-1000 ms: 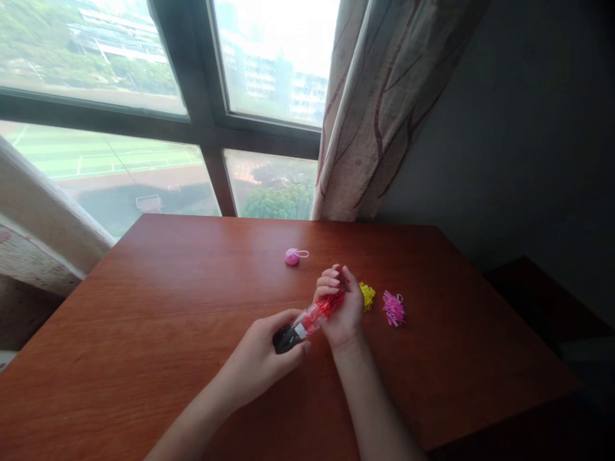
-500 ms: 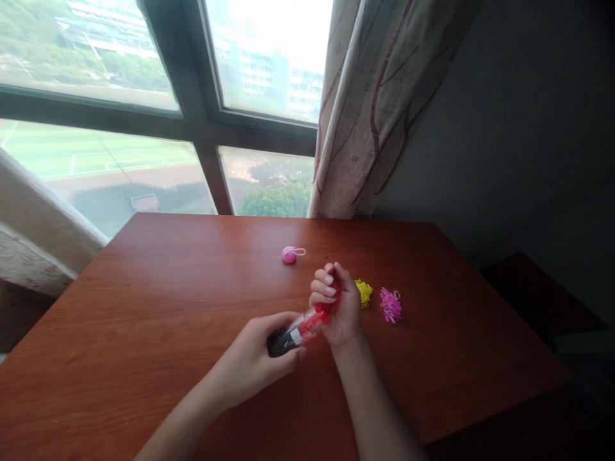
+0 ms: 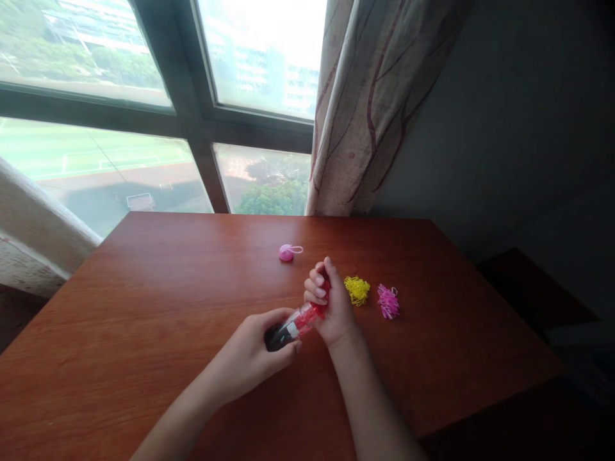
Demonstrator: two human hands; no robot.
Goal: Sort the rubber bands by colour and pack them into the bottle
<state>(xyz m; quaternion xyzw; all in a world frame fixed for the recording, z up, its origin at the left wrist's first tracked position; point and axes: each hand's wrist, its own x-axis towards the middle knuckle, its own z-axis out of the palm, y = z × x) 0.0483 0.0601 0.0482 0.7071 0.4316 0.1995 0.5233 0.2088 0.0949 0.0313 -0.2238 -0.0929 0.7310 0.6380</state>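
My left hand point(image 3: 257, 352) is wrapped around a clear plastic bottle point(image 3: 292, 330), tilted with its mouth up toward the right. Black stuff fills its lower part, and red rubber bands point(image 3: 307, 316) show nearer the mouth. My right hand point(image 3: 331, 304) is curled at the bottle's mouth, its fingers closed around red bands; how many it holds is hidden. Just right of that hand lies a pile of yellow rubber bands point(image 3: 357, 291). A pile of pink rubber bands point(image 3: 388, 302) sits beside the yellow one.
Farther back on the brown wooden table point(image 3: 192, 269) stands a small pink cap point(image 3: 286, 253) with a loop. Beyond the table's back edge are a window point(image 3: 189, 121) and a patterned curtain point(image 3: 355, 128). A dark wall rises at the right.
The view has shifted slightly, and both hands appear a little farther left with the bottle. More of the yellow pile shows beside my right hand, whose fingers remain closed.
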